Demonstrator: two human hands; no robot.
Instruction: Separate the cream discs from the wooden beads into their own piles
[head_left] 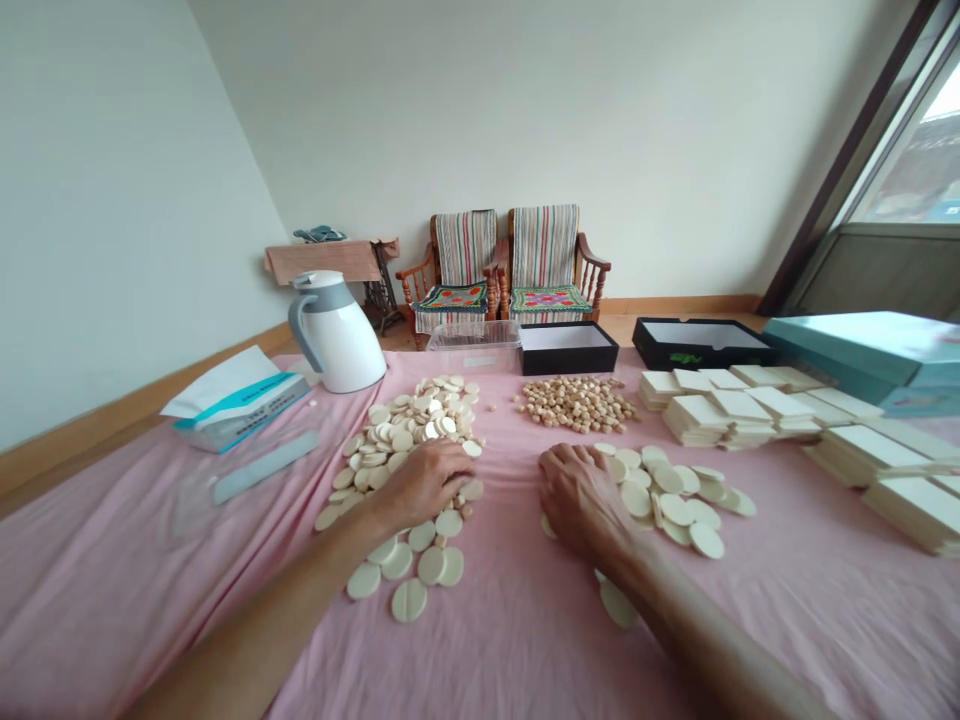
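Soft daylight fills the room from the window [911,150] at far right, which burns out almost white. The pale wall [600,120] is evenly lit, with no hard shadows. Only faint, soft shadows lie beneath the left hand [424,487] and right hand [581,495] on the pink cloth [150,600]. Small glints of glare show on the pile of discs [390,440]. Wide-angle distortion leans the room's lines and stretches the near corners. Fine detail looks slightly smeared, including on the far chairs [502,265].

Cream discs [431,565] on pink cloth [150,600]; 2 striped chair backs [465,245].
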